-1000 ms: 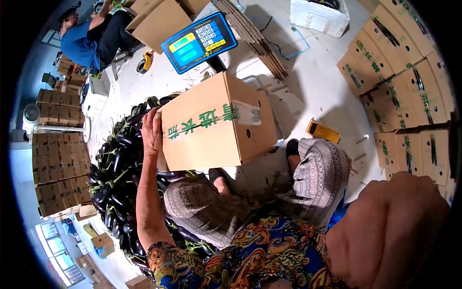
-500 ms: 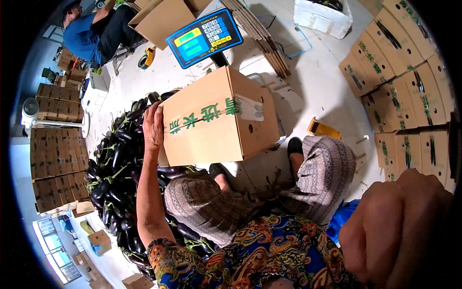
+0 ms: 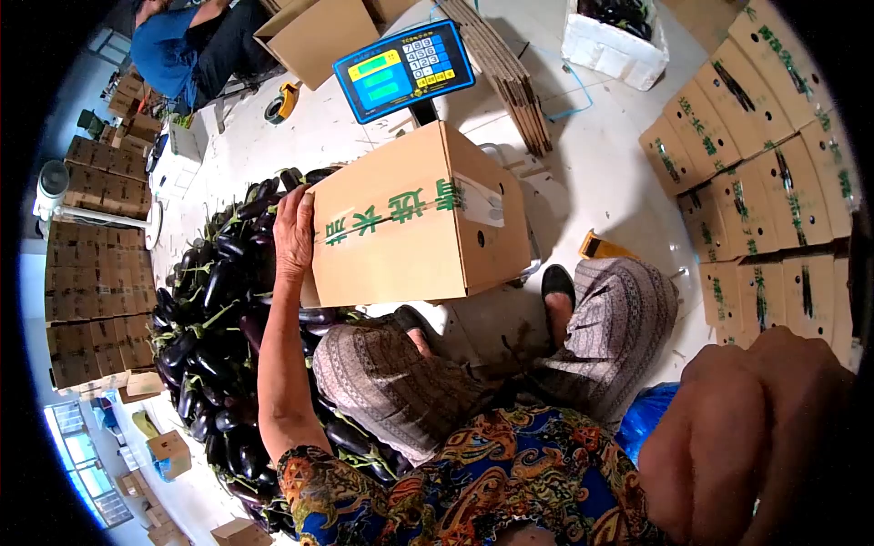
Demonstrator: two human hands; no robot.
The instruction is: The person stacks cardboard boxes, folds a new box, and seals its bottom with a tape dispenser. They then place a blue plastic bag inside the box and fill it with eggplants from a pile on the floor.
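A closed cardboard box [image 3: 387,246] with green printed characters and a strip of clear tape on its right side stands before me. My left hand [image 3: 293,235] grips its left edge, fingers over the far corner. Behind the box rises the lit blue display of a digital weighing scale [image 3: 401,71]; most of the scale's base is hidden. Close to the camera at lower right is my right hand [image 3: 742,428], raised, with its fingers curled into a fist. Whatever it may hold cannot be seen.
A heap of eggplants [image 3: 214,364] lies left of the box. Yellow tape dispensers [image 3: 608,246] [image 3: 282,102] rest on the floor. Stacked cartons [image 3: 765,209] stand at right, flattened cardboard [image 3: 496,68] leans behind, and a person [image 3: 196,50] sits at upper left. A foam box [image 3: 612,41] is farther back.
The view has shifted slightly, so the background sits a little differently. My left hand stays on the box edge, and my right hand remains raised and closed.
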